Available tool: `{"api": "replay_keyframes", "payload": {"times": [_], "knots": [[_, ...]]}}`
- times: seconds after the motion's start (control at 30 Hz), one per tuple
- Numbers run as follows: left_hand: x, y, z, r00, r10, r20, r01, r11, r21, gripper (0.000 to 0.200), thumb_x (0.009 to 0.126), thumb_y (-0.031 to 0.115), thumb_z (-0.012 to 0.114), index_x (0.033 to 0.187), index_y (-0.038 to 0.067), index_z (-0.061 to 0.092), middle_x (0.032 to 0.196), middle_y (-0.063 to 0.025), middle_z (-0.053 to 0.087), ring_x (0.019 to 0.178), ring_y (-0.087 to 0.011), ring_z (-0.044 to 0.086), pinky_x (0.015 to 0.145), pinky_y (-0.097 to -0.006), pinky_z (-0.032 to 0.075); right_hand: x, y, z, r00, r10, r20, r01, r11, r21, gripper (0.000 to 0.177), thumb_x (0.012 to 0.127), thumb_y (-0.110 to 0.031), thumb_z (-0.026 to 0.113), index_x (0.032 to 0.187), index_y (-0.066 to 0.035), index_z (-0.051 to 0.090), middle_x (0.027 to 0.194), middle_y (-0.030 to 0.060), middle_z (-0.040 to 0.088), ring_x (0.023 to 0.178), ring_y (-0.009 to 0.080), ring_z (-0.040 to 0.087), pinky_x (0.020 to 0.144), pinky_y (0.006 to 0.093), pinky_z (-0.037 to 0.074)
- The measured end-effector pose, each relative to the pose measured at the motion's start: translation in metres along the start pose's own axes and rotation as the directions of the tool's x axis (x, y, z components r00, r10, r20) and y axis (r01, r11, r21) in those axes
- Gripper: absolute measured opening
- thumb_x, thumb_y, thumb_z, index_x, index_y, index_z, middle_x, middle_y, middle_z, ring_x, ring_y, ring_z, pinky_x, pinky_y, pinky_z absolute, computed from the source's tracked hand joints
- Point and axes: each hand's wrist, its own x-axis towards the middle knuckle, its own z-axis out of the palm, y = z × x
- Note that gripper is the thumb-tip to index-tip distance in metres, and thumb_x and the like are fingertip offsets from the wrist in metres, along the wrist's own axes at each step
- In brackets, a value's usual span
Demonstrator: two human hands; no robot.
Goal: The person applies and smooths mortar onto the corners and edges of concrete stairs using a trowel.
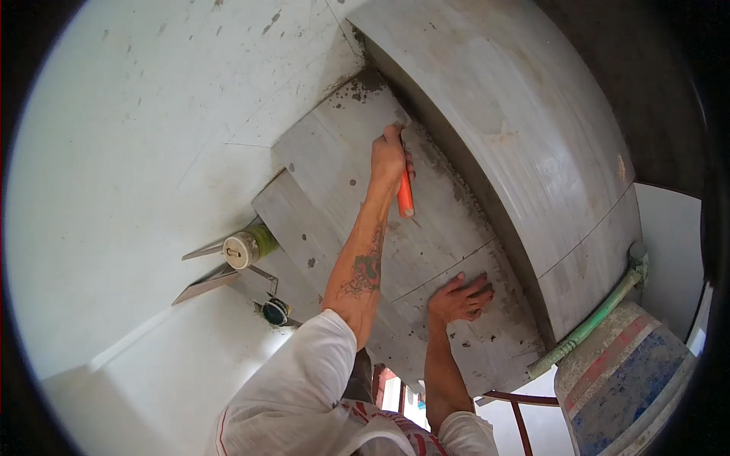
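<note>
Gripping an orange-handled tool (405, 196), the left hand (388, 156) sits just above the middle of the frame, its fingers (406, 166) wrapped tight round the handle. The working end is hidden behind the hand, close to the seam where the grey tile (334, 163) meets the curved riser (525, 144). The tattooed forearm runs down from that hand to a white sleeve at the bottom of the frame.

Lower and to the right, the right hand (458, 298) lies flat on a neighbouring tile (464, 342) – fingers (480, 289) spread wide and holding nothing, palm pressed to the surface. Dark specks of mortar dot both tiles, thickest along the seam with the riser.

Left of centre, beside the edge of the tiles, lie a round reel (242, 249) with a greenish body, a flat metal trowel (204, 285) just below it, and a small round black-and-yellow thing (275, 310) – too small to name. At the lower right a green hose (601, 315) slants along the foot of the riser, above a drum (623, 380) with red and blue stripes. A red metal frame (518, 414) shows at the bottom edge.
</note>
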Motion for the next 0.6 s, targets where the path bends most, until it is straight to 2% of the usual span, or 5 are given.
{"api": "replay_keyframes", "payload": {"times": [0.23,0.3,0.33,0.4,0.6], "knots": [[-0.025,0.018,0.004,0.950,0.298,-0.096,-0.285,0.950,0.127,0.040,0.094,0.039,0.042,0.080,0.002,0.048,0.055,-0.0054,0.042,0.039,-0.0168,0.042,0.036,-0.0327,0.037,0.001,-0.001,0.002,1.000,0.019,-0.011,-0.019,1.000,-0.001,0.061,0.098,-0.055,0.023,0.144,-0.015,0.030,0.144,0.0211,0.027,0.138,0.0330,0.021,0.097,0.0568,0.024],[-0.004,0.008,0.003,0.869,0.488,-0.077,-0.460,0.856,0.237,0.040,0.094,0.036,0.041,0.086,-0.001,0.052,0.056,-0.0050,0.042,0.040,-0.0162,0.042,0.036,-0.0325,0.037,0.000,-0.001,0.000,1.000,0.015,0.018,-0.015,1.000,0.011,0.061,0.099,-0.054,0.025,0.145,-0.014,0.029,0.145,0.0219,0.026,0.138,0.0345,0.021,0.097,0.0573,0.023],[-0.001,0.003,0.001,0.870,0.486,-0.088,-0.455,0.858,0.237,0.040,0.094,0.036,0.041,0.086,-0.001,0.052,0.056,-0.0050,0.042,0.040,-0.0162,0.042,0.036,-0.0325,0.037,0.001,-0.001,0.000,0.999,0.022,0.036,-0.023,0.999,0.023,0.062,0.099,-0.053,0.026,0.145,-0.014,0.029,0.146,0.0227,0.024,0.138,0.0360,0.020,0.097,0.0578,0.022],[-0.007,0.004,-0.002,0.982,0.189,-0.022,-0.185,0.976,0.117,0.044,0.094,0.033,0.040,0.094,-0.007,0.058,0.060,-0.0136,0.053,0.041,-0.0198,0.050,0.040,-0.0347,0.041,0.000,0.002,0.000,0.999,0.014,0.034,-0.015,1.000,0.018,0.061,0.098,-0.053,0.026,0.145,-0.014,0.029,0.146,0.0224,0.024,0.138,0.0358,0.020,0.097,0.0579,0.022],[0.001,0.005,-0.002,0.939,0.343,-0.005,-0.337,0.927,0.165,0.045,0.096,0.033,0.035,0.109,-0.004,0.057,0.058,-0.0049,0.042,0.041,-0.0171,0.042,0.038,-0.0336,0.039,-0.003,0.004,0.001,1.000,0.011,0.015,-0.011,1.000,0.008,0.062,0.098,-0.054,0.026,0.144,-0.013,0.030,0.145,0.0221,0.025,0.138,0.0358,0.020,0.097,0.0586,0.023]]}}
